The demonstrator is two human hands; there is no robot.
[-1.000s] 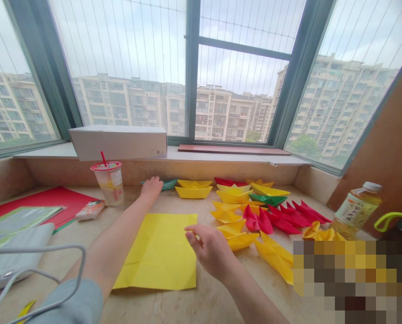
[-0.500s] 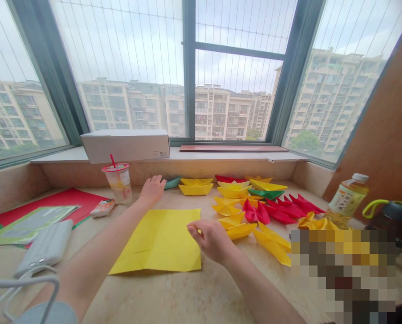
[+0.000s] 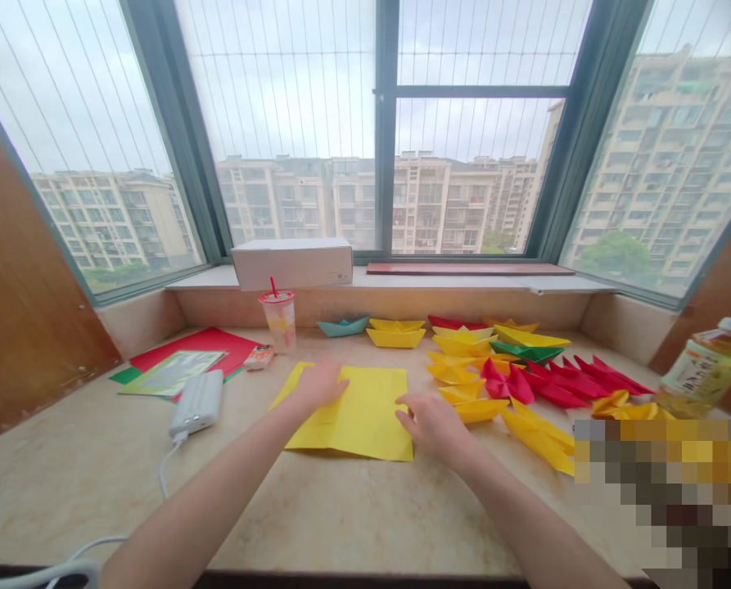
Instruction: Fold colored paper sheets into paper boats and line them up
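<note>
Both hands, left hand (image 3: 319, 384) and right hand (image 3: 432, 421), rest spread flat on the yellow paper (image 3: 362, 409).

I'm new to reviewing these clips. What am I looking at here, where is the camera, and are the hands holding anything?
There is no machine: a person wears a camera on the head, looking down at their own bare arms over a stone counter by a window. The left hand lies flat on a yellow paper sheet; the right hand rests at its right edge. Neither grips anything. Around lie folded paper boats, a lidded drink cup, a power bank and a bottle.
</note>
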